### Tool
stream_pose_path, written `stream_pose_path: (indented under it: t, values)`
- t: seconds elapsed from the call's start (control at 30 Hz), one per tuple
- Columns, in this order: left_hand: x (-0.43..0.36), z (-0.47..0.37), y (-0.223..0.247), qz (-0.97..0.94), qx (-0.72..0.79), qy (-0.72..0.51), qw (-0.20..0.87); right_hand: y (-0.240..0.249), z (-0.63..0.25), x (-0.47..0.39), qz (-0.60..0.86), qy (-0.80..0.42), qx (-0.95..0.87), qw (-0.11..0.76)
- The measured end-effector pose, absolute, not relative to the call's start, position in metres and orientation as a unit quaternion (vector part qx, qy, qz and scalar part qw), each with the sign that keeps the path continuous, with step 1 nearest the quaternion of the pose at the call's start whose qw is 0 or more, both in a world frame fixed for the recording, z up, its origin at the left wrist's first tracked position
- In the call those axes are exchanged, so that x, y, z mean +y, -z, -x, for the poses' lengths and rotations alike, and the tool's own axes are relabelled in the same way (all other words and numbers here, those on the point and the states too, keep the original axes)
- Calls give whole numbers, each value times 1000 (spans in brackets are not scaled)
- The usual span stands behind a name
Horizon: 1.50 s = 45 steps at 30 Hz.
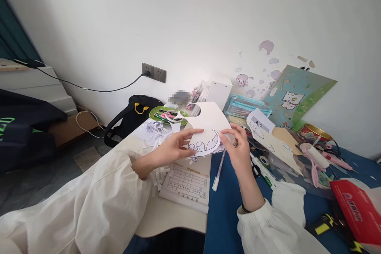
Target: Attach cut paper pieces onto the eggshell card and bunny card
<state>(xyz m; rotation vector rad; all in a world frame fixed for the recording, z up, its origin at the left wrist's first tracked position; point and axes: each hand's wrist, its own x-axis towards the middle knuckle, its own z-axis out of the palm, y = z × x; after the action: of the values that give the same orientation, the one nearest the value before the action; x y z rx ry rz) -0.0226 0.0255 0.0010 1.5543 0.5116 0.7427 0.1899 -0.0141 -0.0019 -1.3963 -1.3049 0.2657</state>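
A white sheet of paper (pixel 210 121) with a rounded notch cut in its upper left edge is held up above the desk. Along its lower edge lies a moon-shaped paper piece (pixel 208 147) with outlined drawings. My left hand (pixel 175 147) pinches the left side, thumb on the drawn piece and fingers at the sheet. From the right, my right hand (pixel 238 145) grips the paper between thumb and fingers. Beneath them are a printed booklet (pixel 187 186) and a white-capped pen (pixel 218 172).
Paper scraps (pixel 156 133) and a green tray (pixel 154 114) sit at the left. A teal pouch (pixel 247 106), drawn cutouts (pixel 275 143), a pink tape dispenser (pixel 315 162) and a red packet (pixel 353 210) crowd the right. A black backpack (pixel 127 117) is beside the desk.
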Motion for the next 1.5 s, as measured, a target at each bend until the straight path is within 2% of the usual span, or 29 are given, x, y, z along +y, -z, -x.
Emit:
stream_pose_path:
  t: [0.63,0.87,1.5]
  values:
    - [20,21,-7,-679,243,-357,594,2,-190,-15,608,-118,-586,522]
    - [20,22,-7,-686,246,-351,589,3,-185,-15,594,-108,-575,552]
    - [20,21,-8,-668,239,-366,603,6,-184,-14,595,-167,-559,553]
